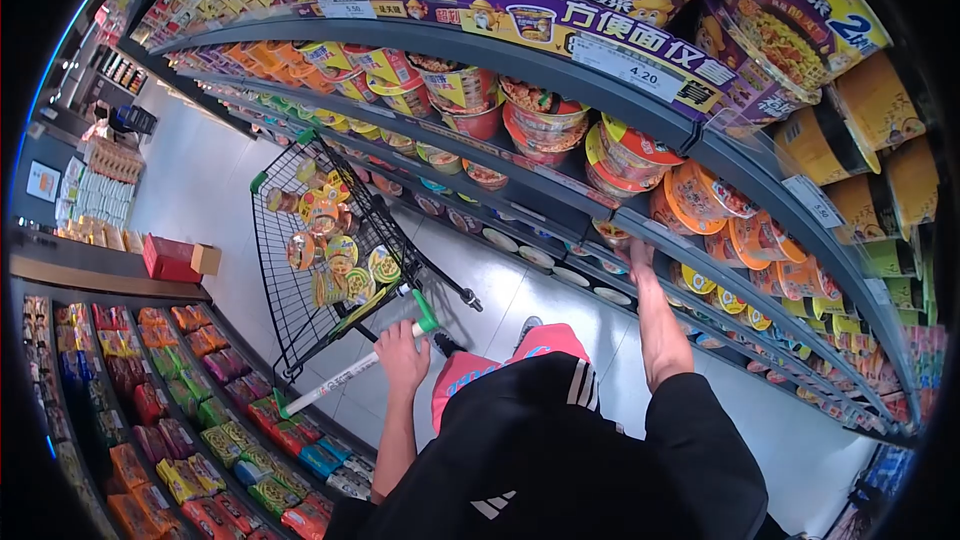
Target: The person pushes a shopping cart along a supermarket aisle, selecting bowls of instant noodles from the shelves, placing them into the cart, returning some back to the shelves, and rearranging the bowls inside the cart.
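My left hand [402,350] is closed around the white handle [345,380] of a black wire shopping cart [285,290], near the handle's green end. Several instant noodle cups and bowls [342,252] lie jumbled inside the cart. To the right, my outstretched arm reaches in under a shelf edge, with my right hand [640,258] beside an instant noodle cup [610,232] on the lower shelf. The shelf edge partly hides those fingers, so their grip on the cup cannot be made out.
Instant noodle tubs [470,95] fill the shelving [430,45] along the right, with price tags on its edges. Packaged snacks [205,420] line a lower display at left. A red box [172,258] stands on its top. Pale tiled floor [500,275] runs between.
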The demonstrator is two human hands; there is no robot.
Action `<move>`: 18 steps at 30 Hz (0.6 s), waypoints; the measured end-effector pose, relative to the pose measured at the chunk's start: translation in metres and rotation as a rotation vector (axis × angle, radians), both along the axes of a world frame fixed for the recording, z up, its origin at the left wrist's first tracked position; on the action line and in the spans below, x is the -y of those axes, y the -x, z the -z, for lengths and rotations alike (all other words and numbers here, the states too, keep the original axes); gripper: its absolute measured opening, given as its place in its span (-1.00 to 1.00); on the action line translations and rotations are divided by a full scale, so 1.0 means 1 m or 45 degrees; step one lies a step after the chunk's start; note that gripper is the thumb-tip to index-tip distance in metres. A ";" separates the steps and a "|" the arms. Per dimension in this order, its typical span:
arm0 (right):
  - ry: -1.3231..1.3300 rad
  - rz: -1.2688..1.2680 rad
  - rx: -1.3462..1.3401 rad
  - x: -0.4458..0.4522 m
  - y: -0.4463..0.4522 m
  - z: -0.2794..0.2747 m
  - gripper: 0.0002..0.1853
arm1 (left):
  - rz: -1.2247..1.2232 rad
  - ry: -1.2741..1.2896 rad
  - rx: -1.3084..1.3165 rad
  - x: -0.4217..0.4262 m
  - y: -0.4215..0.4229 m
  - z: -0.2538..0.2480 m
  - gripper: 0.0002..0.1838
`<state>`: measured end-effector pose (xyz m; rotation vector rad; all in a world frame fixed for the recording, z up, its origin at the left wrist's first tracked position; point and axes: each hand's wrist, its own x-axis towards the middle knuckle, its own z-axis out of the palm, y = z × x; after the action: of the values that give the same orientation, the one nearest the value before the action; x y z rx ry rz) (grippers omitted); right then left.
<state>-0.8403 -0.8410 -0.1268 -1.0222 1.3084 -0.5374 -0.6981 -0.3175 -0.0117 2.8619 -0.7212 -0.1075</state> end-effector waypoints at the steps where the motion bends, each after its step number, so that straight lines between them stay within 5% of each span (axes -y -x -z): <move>1: -0.029 -0.014 -0.022 0.001 0.001 -0.004 -0.54 | -0.013 -0.009 -0.010 0.001 0.001 0.000 -0.49; 9: -0.051 -0.236 -0.236 0.035 0.039 0.071 -0.05 | -0.066 -0.017 -0.035 0.010 0.009 0.002 -0.51; 12: -0.049 -0.226 -0.198 0.040 0.043 0.092 -0.08 | -0.065 -0.035 -0.057 0.015 0.012 -0.001 -0.50; 15: -0.032 -0.226 -0.171 0.023 0.034 0.048 -0.14 | -0.059 -0.044 -0.083 0.019 0.015 -0.003 -0.49; 18: 0.458 -0.207 -0.520 0.000 0.025 0.027 -0.13 | -0.061 -0.025 -0.122 0.024 0.015 -0.005 -0.48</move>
<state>-0.8656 -0.8411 -0.1536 -1.5850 1.4966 -0.4629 -0.7132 -0.3416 -0.0071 2.8679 -0.6359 -0.2438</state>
